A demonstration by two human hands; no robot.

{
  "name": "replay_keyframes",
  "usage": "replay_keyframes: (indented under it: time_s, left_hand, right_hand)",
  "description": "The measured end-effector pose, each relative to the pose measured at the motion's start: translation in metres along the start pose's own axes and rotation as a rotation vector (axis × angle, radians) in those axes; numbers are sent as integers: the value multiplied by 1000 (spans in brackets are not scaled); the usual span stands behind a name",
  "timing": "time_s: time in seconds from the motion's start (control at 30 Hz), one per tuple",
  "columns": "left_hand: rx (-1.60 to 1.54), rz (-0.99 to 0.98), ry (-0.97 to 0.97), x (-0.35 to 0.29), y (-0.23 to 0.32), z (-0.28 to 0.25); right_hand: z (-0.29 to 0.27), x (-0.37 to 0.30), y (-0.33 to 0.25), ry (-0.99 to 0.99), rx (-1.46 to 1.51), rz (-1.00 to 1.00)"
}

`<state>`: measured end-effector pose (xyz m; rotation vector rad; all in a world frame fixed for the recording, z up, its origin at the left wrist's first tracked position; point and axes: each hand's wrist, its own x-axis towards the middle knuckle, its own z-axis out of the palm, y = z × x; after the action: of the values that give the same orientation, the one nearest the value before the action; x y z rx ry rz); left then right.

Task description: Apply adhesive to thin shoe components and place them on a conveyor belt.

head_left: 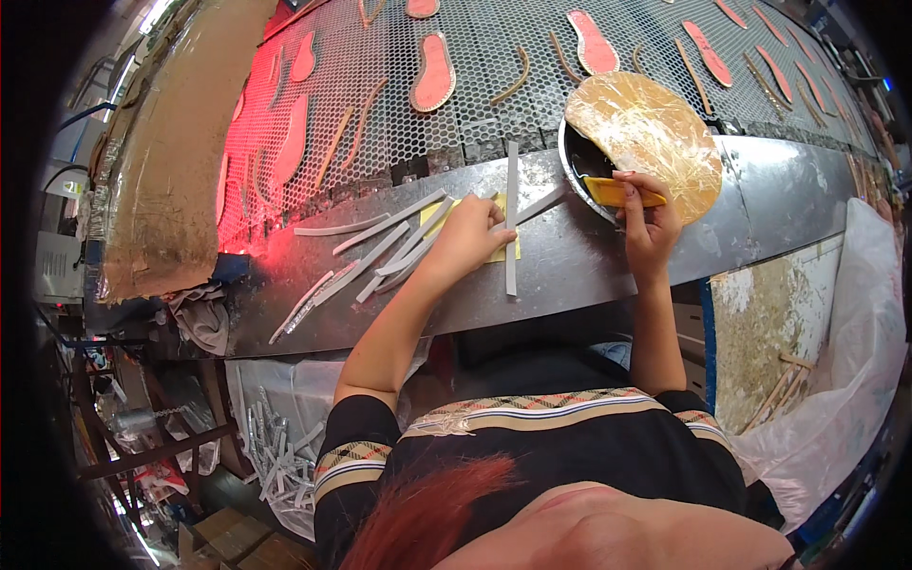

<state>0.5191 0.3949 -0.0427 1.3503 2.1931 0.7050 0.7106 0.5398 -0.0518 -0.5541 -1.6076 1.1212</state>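
Observation:
My left hand is closed at the edge of a narrow grey strip, its thumb lying over the strip's middle. Beneath them is a square of yellow paper on the metal table. Several loose grey strips lie to the left of this hand, some partly under it. My right hand pinches a flat yellow scraper over the rim of a round pot with dark insides. A round brown cardboard lid, smeared with whitish strands, covers most of the pot.
Beyond the metal table runs a mesh conveyor carrying pink insoles and curved thin strips. A red glow falls on its left end, beside a brown cardboard panel. Below left, a clear bag holds grey strips; plastic sheeting hangs right.

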Motion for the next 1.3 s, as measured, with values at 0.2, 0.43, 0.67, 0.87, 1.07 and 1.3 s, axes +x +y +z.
replay_keyframes:
  time_s: [0.2,0.43,0.67,0.87,1.07,1.3]
  left_hand:
    - [180,-65,-189,8,11,-5]
    - [36,-45,-130,12,3,4]
    - [-287,-181,-338,19,-14,-5]
    - [-1027,-237,-412,13,-2,-28]
    - [-1463,-93,-108,9,7,-8]
    - [-1513,-116,148,16,11,21]
  right_hand:
    - [0,3,-10,15,80,-5]
    - [-10,10,-22,11,-228,-176]
    - [-13,17,-21,-255,-373,-87]
    - [-16,17,-23,-131,-297,-248]
    - [-17,19,-28,-319,-234,-105]
    - [-17,14,-29,-161,-135,-26]
